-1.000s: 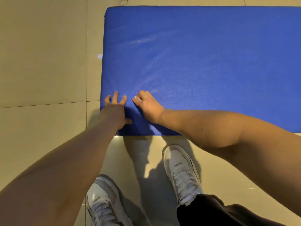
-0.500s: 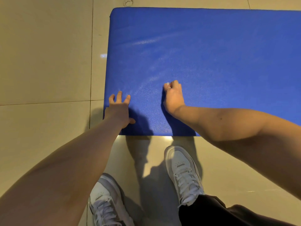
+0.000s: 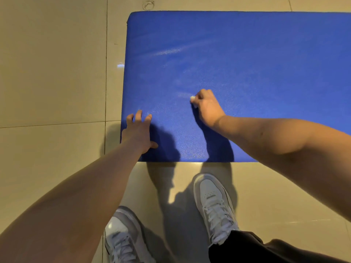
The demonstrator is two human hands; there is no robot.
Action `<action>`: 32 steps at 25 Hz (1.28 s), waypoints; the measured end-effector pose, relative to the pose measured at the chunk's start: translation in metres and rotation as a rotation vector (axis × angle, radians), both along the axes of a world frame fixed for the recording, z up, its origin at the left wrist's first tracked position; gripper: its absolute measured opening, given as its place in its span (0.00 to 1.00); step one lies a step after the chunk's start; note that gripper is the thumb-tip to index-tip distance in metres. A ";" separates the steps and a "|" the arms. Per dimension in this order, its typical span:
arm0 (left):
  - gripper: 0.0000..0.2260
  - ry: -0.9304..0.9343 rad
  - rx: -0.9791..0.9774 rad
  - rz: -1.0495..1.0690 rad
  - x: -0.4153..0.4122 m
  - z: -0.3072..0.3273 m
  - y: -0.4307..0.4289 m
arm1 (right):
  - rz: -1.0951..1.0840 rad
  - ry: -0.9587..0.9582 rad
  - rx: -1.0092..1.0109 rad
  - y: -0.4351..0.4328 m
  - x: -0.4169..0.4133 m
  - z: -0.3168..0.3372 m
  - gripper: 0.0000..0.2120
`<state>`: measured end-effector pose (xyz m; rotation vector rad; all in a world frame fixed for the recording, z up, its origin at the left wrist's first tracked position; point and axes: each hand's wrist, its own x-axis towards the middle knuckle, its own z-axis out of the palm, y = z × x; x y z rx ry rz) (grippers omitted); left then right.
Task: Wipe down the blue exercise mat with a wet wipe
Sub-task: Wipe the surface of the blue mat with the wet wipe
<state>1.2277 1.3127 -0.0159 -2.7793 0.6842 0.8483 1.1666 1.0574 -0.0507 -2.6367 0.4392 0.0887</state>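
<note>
The blue exercise mat (image 3: pixel 237 54) lies flat on the tiled floor, its left end and near edge in view. My left hand (image 3: pixel 139 130) rests flat on the mat's near left corner with fingers spread. My right hand (image 3: pixel 208 107) is curled over a small white wet wipe (image 3: pixel 192 99), pressing it onto the mat; only a bit of the wipe shows at the fingertips. Faint damp streaks shine on the mat further out.
Beige glossy floor tiles (image 3: pixel 53 73) surround the mat. My two white sneakers (image 3: pixel 214 204) stand just in front of the mat's near edge. A small ring-shaped mark (image 3: pixel 148 5) lies on the floor beyond the mat's far left corner.
My right hand with the wipe has slid rightward and away from me across the mat, from beside the left hand. The left hand has stayed on the corner.
</note>
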 end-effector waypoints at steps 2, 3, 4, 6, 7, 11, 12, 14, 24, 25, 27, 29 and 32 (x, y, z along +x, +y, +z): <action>0.49 0.018 0.026 -0.009 0.002 0.002 0.000 | -0.233 0.019 0.109 -0.010 0.000 0.001 0.05; 0.48 0.031 0.035 -0.014 0.004 0.003 0.001 | -0.273 0.024 0.131 -0.006 0.002 0.003 0.02; 0.46 0.043 0.040 -0.018 0.006 0.004 0.000 | -0.301 0.015 0.181 0.006 0.008 0.000 0.04; 0.38 0.029 0.048 -0.036 0.015 0.007 -0.005 | -0.246 -0.002 0.218 0.037 0.021 -0.003 0.09; 0.32 -0.011 0.053 -0.051 0.020 0.007 -0.009 | -0.160 -0.004 0.181 0.056 0.027 -0.004 0.07; 0.20 -0.217 -0.003 -0.026 0.044 0.005 -0.020 | 0.219 -0.054 0.144 0.100 0.038 -0.004 0.06; 0.24 -0.221 -0.022 -0.044 0.051 0.002 -0.020 | 0.246 -0.062 0.161 0.098 0.038 -0.001 0.06; 0.37 -0.103 -0.016 -0.081 0.063 -0.001 -0.020 | 0.262 -0.056 0.154 0.077 0.037 0.001 0.06; 0.44 -0.029 0.034 -0.058 0.072 0.004 -0.029 | -0.288 0.053 0.040 0.016 0.047 0.000 0.08; 0.44 -0.021 0.032 -0.051 0.073 0.004 -0.029 | -0.243 -0.014 0.025 0.031 0.053 -0.004 0.11; 0.43 -0.016 0.021 -0.048 0.073 0.004 -0.028 | -0.109 -0.061 0.111 0.061 0.064 -0.010 0.14; 0.43 -0.020 0.013 -0.059 0.074 0.003 -0.027 | -0.008 -0.028 0.191 0.082 0.066 -0.005 0.06; 0.42 -0.020 0.023 -0.065 0.075 0.005 -0.027 | 0.206 -0.071 0.171 0.071 0.066 -0.001 0.03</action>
